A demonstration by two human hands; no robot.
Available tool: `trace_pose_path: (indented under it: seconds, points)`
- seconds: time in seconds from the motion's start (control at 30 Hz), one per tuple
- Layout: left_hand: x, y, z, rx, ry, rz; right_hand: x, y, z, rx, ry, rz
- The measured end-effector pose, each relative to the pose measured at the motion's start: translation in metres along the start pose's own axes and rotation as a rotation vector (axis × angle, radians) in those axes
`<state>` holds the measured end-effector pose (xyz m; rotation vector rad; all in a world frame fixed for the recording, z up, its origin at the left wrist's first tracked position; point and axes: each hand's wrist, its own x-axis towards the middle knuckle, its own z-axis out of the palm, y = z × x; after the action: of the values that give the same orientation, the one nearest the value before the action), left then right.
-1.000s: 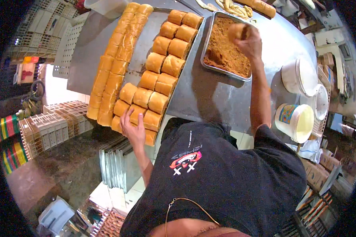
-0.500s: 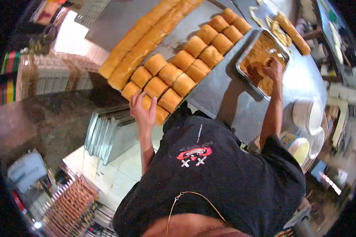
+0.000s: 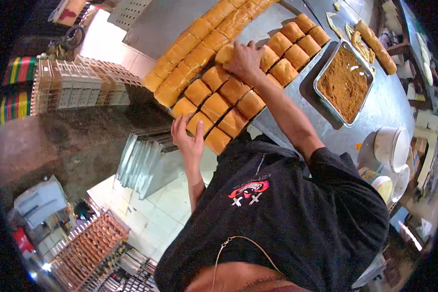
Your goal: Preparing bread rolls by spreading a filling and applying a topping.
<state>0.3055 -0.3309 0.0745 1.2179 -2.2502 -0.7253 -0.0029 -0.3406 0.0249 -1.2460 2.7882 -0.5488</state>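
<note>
Golden cut bread rolls (image 3: 214, 107) stand in rows on a metal tray, beside two long scored loaves (image 3: 180, 78) lying lengthwise. My left hand (image 3: 187, 136) is at the near left corner of the rolls, fingertips on the edge roll, fingers spread. My right hand (image 3: 243, 61) reaches into the middle of the rows with its fingers round a bread roll (image 3: 224, 54). To the right of the rolls sits a rectangular metal pan (image 3: 343, 85) of brown crumbly filling.
A long bread log (image 3: 377, 48) and pale scraps (image 3: 360, 46) lie behind the pan on the steel table (image 3: 292, 117). White tubs (image 3: 389, 151) stand at the right. Crates (image 3: 78, 87) are at the left, stacked metal trays (image 3: 141, 165) below, a rack (image 3: 87, 243) at lower left.
My right hand has moved left from the filling pan to the rows of rolls, holding a roll. The view has turned, so the table appears tilted and shifted. My left hand remains at the rolls' edge.
</note>
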Motion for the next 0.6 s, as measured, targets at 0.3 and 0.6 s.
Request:
trace_pose_path:
  seconds: [0.3, 0.6]
  points:
    - [0.025, -0.008, 0.029, -0.195, -0.191, 0.007, -0.147, 0.078, -0.086, 0.028, 0.173, 0.107]
    - [0.053, 0.158, 0.126, -0.319, -0.58, 0.53, -0.452, 0.295, -0.188, -0.212, -0.277, 0.688]
